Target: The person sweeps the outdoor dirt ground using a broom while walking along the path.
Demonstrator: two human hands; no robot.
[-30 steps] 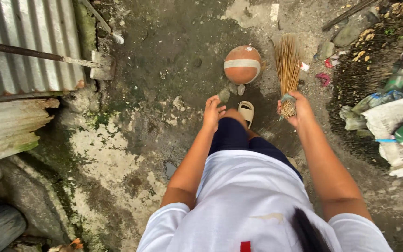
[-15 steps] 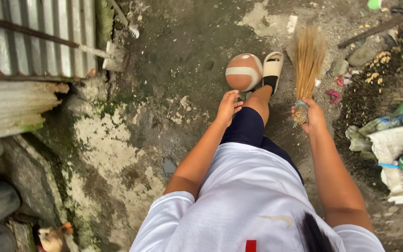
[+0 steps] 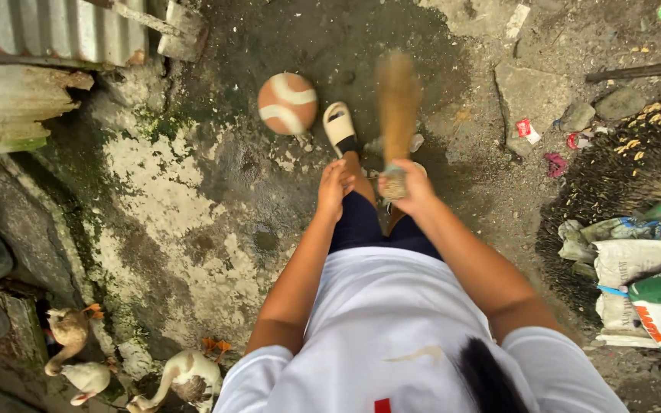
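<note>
My right hand (image 3: 413, 189) grips the bound end of a stick broom (image 3: 398, 107), whose straw bristles point away from me and are blurred. My left hand (image 3: 333, 189) rests against my left thigh, fingers loosely together, holding nothing. An orange ball with white stripes (image 3: 288, 103) lies on the wet ground just left of my foot in a beige sandal (image 3: 340, 127). I look down over my white shirt and dark shorts.
Corrugated metal sheets (image 3: 32, 46) line the upper left. Filled sacks (image 3: 652, 275) and litter lie at the right, next to a dark pile of debris (image 3: 621, 168). Ducks (image 3: 185, 375) stand at the lower left beside a mossy concrete patch (image 3: 170, 214).
The broom has swung from my right side to the middle in front of me. The ball now sits further left, away from my foot. The view has shifted, and ducks have come into sight.
</note>
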